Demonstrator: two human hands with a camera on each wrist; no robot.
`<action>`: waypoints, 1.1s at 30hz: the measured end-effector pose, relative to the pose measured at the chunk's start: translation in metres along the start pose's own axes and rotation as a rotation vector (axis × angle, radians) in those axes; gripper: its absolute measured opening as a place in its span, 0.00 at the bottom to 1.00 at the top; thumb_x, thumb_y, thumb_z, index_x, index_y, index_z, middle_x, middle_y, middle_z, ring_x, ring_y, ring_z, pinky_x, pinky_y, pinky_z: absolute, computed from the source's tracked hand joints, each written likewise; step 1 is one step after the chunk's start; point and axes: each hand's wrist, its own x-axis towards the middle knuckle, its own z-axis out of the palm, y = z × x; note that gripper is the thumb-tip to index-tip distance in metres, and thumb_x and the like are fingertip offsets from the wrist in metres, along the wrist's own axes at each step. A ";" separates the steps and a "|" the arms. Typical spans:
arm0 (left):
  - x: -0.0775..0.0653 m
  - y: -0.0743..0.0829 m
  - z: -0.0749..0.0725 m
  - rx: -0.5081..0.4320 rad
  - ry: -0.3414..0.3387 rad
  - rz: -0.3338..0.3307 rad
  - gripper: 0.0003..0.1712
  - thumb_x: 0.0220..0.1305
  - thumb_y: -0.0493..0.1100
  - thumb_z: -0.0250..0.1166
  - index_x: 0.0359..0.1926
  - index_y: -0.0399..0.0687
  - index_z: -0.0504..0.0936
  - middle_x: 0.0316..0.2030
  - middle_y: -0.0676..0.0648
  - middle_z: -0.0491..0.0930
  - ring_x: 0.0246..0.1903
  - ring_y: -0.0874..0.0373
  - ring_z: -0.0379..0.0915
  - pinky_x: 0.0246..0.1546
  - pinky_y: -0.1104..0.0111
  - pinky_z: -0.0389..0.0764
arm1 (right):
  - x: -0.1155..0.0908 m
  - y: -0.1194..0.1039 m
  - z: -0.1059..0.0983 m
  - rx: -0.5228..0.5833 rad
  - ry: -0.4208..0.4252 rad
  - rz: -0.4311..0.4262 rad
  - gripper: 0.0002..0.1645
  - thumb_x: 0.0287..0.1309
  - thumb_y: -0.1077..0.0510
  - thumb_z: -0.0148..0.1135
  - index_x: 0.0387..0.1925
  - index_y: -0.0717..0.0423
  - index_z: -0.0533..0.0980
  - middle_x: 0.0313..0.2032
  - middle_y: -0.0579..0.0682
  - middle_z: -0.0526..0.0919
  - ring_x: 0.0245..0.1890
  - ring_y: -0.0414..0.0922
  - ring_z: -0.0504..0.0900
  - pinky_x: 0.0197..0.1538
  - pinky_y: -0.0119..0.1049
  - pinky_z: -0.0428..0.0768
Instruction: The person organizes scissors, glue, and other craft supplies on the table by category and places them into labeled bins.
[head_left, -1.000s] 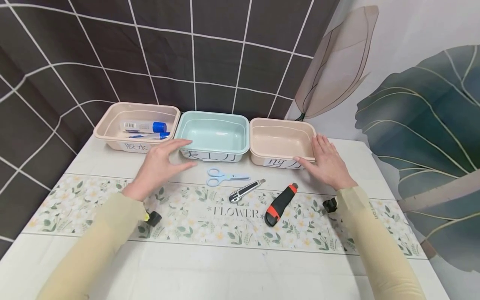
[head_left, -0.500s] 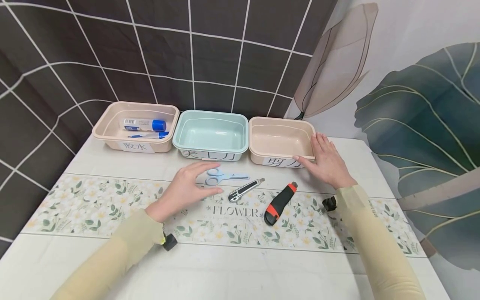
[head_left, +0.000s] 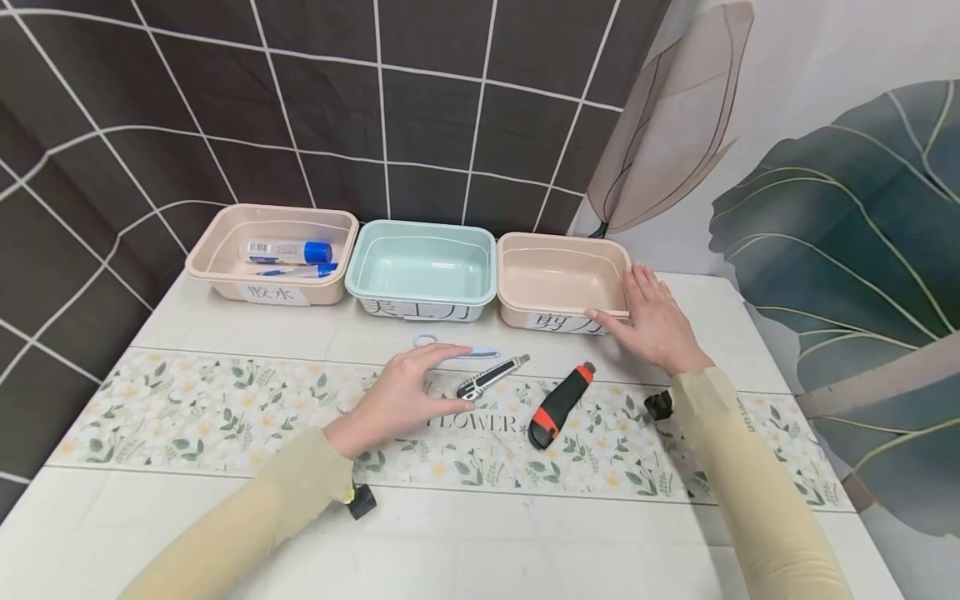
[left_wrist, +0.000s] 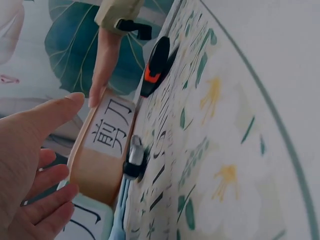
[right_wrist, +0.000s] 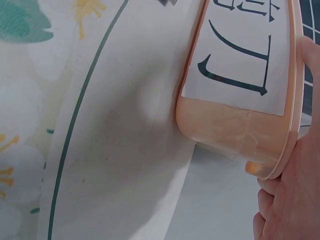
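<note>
My left hand hovers over the table with thumb and fingers spread around the handle end of a small box cutter. Partly hidden behind its fingers lie light blue scissors. A bigger black and orange utility knife lies to the right of the cutter. My right hand rests at the right end of a beige bin, its fingers straight along the outside and its thumb on the front rim. In the right wrist view the bin's labelled wall faces the camera.
A teal bin stands in the middle of the row. To its left, another beige bin holds two blue-capped glue tubes. Dark tiled cloth hangs behind. A floral strip crosses the table.
My left hand has moved right and toward me, from beside the teal bin, past the scissors, to the small box cutter. My right hand has stayed at the right bin.
</note>
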 end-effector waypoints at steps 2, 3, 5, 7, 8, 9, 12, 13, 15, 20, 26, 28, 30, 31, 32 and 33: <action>0.001 0.001 0.004 -0.006 -0.016 -0.010 0.43 0.51 0.55 0.81 0.68 0.52 0.77 0.63 0.51 0.77 0.64 0.53 0.71 0.67 0.54 0.68 | 0.000 0.000 -0.001 0.000 -0.001 0.002 0.64 0.67 0.24 0.47 0.78 0.69 0.41 0.78 0.66 0.39 0.78 0.58 0.36 0.77 0.54 0.38; 0.002 0.001 0.006 -0.010 -0.024 -0.013 0.44 0.51 0.55 0.82 0.68 0.52 0.77 0.64 0.51 0.77 0.64 0.53 0.70 0.67 0.53 0.67 | 0.000 0.000 -0.001 0.001 0.000 0.002 0.64 0.67 0.24 0.47 0.78 0.69 0.41 0.78 0.66 0.39 0.78 0.58 0.36 0.77 0.54 0.38; 0.004 0.002 0.010 -0.018 -0.038 -0.019 0.45 0.50 0.55 0.82 0.68 0.50 0.76 0.64 0.51 0.77 0.64 0.52 0.70 0.67 0.53 0.67 | -0.001 -0.001 -0.002 -0.004 -0.004 0.004 0.64 0.67 0.24 0.47 0.78 0.68 0.41 0.78 0.66 0.39 0.78 0.57 0.36 0.77 0.54 0.38; 0.005 0.003 0.014 -0.029 -0.048 -0.021 0.46 0.50 0.54 0.82 0.69 0.49 0.76 0.64 0.50 0.77 0.64 0.52 0.71 0.66 0.52 0.68 | -0.001 -0.001 -0.003 -0.006 -0.005 0.004 0.64 0.67 0.24 0.47 0.78 0.68 0.41 0.78 0.66 0.39 0.78 0.58 0.36 0.77 0.54 0.38; 0.005 0.003 0.016 -0.031 -0.052 -0.020 0.46 0.49 0.54 0.82 0.69 0.49 0.75 0.64 0.50 0.77 0.64 0.52 0.71 0.66 0.53 0.68 | -0.001 -0.001 -0.003 -0.007 -0.005 0.003 0.64 0.67 0.24 0.47 0.78 0.68 0.41 0.78 0.66 0.39 0.78 0.58 0.37 0.76 0.55 0.39; 0.006 0.003 0.018 -0.028 -0.057 -0.018 0.47 0.49 0.54 0.82 0.69 0.48 0.75 0.64 0.50 0.76 0.64 0.51 0.71 0.66 0.52 0.69 | -0.001 -0.002 -0.003 -0.007 -0.007 0.003 0.64 0.67 0.24 0.47 0.78 0.68 0.40 0.78 0.66 0.39 0.78 0.58 0.37 0.76 0.55 0.39; 0.007 0.002 0.024 0.003 -0.082 -0.016 0.48 0.49 0.54 0.83 0.69 0.47 0.74 0.66 0.47 0.75 0.65 0.50 0.70 0.67 0.53 0.67 | -0.001 -0.002 -0.004 -0.007 -0.008 0.001 0.63 0.67 0.25 0.47 0.78 0.68 0.40 0.78 0.66 0.39 0.78 0.58 0.36 0.76 0.55 0.39; 0.008 0.001 0.026 0.020 -0.094 -0.017 0.49 0.48 0.55 0.82 0.69 0.46 0.74 0.66 0.47 0.74 0.66 0.49 0.69 0.68 0.53 0.66 | -0.001 -0.002 -0.003 -0.007 -0.007 0.002 0.63 0.67 0.25 0.47 0.78 0.68 0.40 0.78 0.66 0.39 0.78 0.58 0.36 0.76 0.55 0.39; 0.009 0.001 0.030 0.055 -0.121 -0.025 0.50 0.48 0.56 0.82 0.70 0.45 0.73 0.68 0.45 0.73 0.67 0.48 0.66 0.69 0.53 0.64 | -0.001 -0.001 -0.003 -0.007 -0.007 0.004 0.63 0.67 0.24 0.47 0.78 0.68 0.40 0.78 0.66 0.39 0.78 0.58 0.36 0.77 0.55 0.38; 0.010 0.000 0.035 0.097 -0.164 -0.043 0.52 0.48 0.58 0.82 0.70 0.43 0.72 0.69 0.44 0.71 0.69 0.46 0.63 0.70 0.52 0.61 | -0.001 0.000 -0.002 -0.013 0.006 0.006 0.64 0.67 0.24 0.48 0.78 0.69 0.41 0.78 0.68 0.42 0.78 0.59 0.38 0.77 0.54 0.39; 0.014 -0.001 0.038 0.126 -0.173 -0.068 0.47 0.54 0.55 0.80 0.70 0.42 0.72 0.68 0.43 0.72 0.69 0.45 0.64 0.70 0.53 0.62 | -0.001 0.000 -0.001 -0.018 0.003 0.010 0.64 0.66 0.23 0.47 0.79 0.68 0.41 0.78 0.66 0.40 0.78 0.59 0.39 0.77 0.54 0.39; 0.016 0.000 0.038 0.130 -0.174 -0.080 0.45 0.56 0.52 0.79 0.70 0.42 0.72 0.68 0.43 0.72 0.69 0.45 0.64 0.70 0.54 0.62 | -0.001 0.000 -0.001 -0.017 -0.001 0.015 0.64 0.66 0.23 0.46 0.79 0.67 0.41 0.79 0.65 0.39 0.78 0.58 0.38 0.77 0.53 0.38; 0.018 0.000 0.039 0.128 -0.169 -0.084 0.43 0.57 0.48 0.79 0.70 0.40 0.72 0.67 0.42 0.72 0.68 0.45 0.66 0.70 0.54 0.63 | -0.001 0.000 0.000 -0.017 -0.004 0.021 0.64 0.66 0.23 0.46 0.79 0.67 0.40 0.79 0.64 0.39 0.78 0.57 0.37 0.77 0.53 0.38; 0.019 0.000 0.039 0.128 -0.165 -0.084 0.43 0.57 0.46 0.78 0.70 0.40 0.72 0.67 0.42 0.73 0.67 0.45 0.66 0.69 0.53 0.63 | -0.001 -0.001 0.000 -0.016 -0.006 0.024 0.64 0.66 0.23 0.46 0.79 0.67 0.40 0.79 0.64 0.39 0.79 0.57 0.37 0.77 0.53 0.38; 0.019 0.000 0.039 0.127 -0.162 -0.085 0.42 0.56 0.45 0.79 0.69 0.40 0.73 0.66 0.41 0.73 0.66 0.44 0.67 0.69 0.54 0.65 | -0.001 -0.001 0.000 -0.015 -0.007 0.026 0.64 0.66 0.23 0.46 0.79 0.67 0.40 0.79 0.64 0.39 0.78 0.58 0.37 0.77 0.53 0.38; 0.020 0.000 0.039 0.127 -0.161 -0.088 0.41 0.56 0.44 0.79 0.69 0.40 0.73 0.66 0.41 0.74 0.66 0.45 0.68 0.68 0.54 0.65 | -0.001 -0.001 0.000 -0.014 -0.005 0.027 0.64 0.66 0.23 0.46 0.79 0.67 0.40 0.79 0.65 0.40 0.78 0.58 0.38 0.77 0.53 0.38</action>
